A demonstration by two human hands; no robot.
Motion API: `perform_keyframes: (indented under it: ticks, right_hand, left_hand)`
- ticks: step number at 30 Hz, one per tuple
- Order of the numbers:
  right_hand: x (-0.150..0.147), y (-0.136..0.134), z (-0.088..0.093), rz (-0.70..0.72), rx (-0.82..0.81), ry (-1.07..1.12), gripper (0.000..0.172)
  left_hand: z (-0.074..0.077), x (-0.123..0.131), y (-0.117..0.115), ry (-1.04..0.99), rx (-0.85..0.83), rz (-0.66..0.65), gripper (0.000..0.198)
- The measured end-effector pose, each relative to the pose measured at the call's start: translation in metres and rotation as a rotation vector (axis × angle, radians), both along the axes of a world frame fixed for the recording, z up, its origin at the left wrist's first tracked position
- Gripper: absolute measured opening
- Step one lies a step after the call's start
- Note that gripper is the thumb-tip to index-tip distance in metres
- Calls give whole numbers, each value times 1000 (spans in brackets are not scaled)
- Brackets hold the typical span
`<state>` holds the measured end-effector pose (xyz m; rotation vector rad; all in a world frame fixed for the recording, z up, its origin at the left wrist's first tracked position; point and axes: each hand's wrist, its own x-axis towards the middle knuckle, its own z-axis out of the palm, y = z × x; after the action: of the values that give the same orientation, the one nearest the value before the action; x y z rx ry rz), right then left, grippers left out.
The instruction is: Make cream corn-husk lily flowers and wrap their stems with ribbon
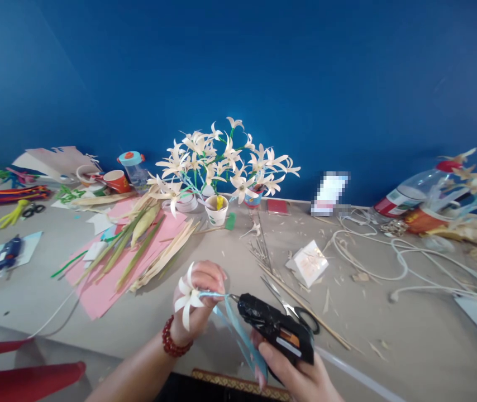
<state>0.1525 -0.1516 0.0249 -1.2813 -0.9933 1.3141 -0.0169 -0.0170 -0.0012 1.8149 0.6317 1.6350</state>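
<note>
My left hand [205, 279] is closed around the stem of a cream handmade flower [189, 297], whose petals spread to the left. Pale blue tape [238, 329] covers the stem and hangs down in a long strip toward my other hand. My right hand [289, 371] grips a black glue gun [278, 326] by its handle. The metal nozzle points left at the taped stem, very close to my left fingertips; whether it touches cannot be made out. A clear glue stick trails from the gun's back end. Scissors [291, 307] lie partly behind the gun.
Finished flowers [222, 156] stand in cups along the blue wall. Pink paper [96, 290] with dried husks [142, 229] lies left, near a blue glue gun [6, 257]. A white box [308, 262], a coiled white cable [372, 268] and a tipped bottle [410, 192] are on the right.
</note>
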Motion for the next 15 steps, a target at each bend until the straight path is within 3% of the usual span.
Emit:
perform_keyframes:
  ticks: [7,11,15]
  right_hand:
    - [1,1,6,-93,44,79,32]
    - [7,2,5,-115,130,162,28]
    - [22,1,6,-206,270,-23,18]
  left_hand:
    - [-2,-1,2,-59,-61,-28,11]
    - [1,2,4,-57,-59,-106,9]
    - [8,6,3,-41,-50,-152,7]
